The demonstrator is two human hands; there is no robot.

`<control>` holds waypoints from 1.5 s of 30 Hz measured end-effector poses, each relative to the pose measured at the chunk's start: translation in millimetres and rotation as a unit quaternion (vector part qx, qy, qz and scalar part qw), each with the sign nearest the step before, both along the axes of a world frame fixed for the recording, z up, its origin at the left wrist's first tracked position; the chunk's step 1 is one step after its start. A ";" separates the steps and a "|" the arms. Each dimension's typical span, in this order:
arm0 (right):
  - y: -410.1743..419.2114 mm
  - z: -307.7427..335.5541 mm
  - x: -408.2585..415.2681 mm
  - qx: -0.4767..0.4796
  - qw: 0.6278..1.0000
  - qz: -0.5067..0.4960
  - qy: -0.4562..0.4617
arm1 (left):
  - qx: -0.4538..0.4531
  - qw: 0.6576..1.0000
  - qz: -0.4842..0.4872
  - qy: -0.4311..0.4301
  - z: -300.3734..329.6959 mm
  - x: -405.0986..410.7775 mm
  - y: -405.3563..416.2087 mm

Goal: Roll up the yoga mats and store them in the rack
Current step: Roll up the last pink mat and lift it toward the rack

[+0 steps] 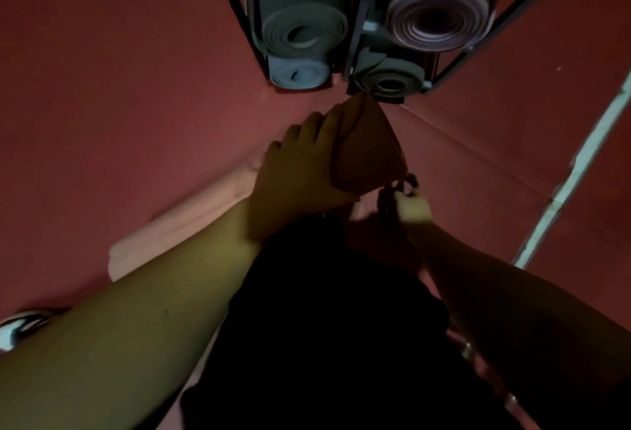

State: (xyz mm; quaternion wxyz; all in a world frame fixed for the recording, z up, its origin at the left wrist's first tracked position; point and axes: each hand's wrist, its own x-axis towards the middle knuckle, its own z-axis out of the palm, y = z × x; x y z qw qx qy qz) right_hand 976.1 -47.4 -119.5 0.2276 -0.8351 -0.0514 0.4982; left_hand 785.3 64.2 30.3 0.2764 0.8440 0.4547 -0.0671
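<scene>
Head view, dim light, rolled reddish yoga mat [367, 153] held upright at frame centre, left hand [300, 170] wrapped around its side, right hand [411, 206] pinching a dark strap [406, 183] at its lower end, black rack [358, 36] with rolled mats [304, 33] seen at upper centre, red floor [119, 71] all around.

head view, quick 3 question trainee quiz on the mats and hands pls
1. True or false: the left hand grips a rolled reddish mat.
2. What does the right hand pinch? A) the mat's dark strap B) a grey mat C) the rack frame
3. Fill in: rolled mats, such as the blue mat, already lie in the ____.

Key: 1 true; 2 A; 3 rack
</scene>
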 end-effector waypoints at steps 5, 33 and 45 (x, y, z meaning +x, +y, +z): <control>80.9 105.7 -19.4 0.175 0.981 0.087 0.010 | 0.015 0.996 0.067 -0.060 41.8 -37.5 -2.3; 44.9 476.0 -334.9 0.427 0.353 0.782 -0.285 | 0.154 0.816 0.470 -0.301 226.7 -264.7 -211.0; 7.6 492.1 -380.7 0.386 0.238 0.872 -0.183 | 0.127 0.809 0.517 -0.248 241.2 -290.3 -227.6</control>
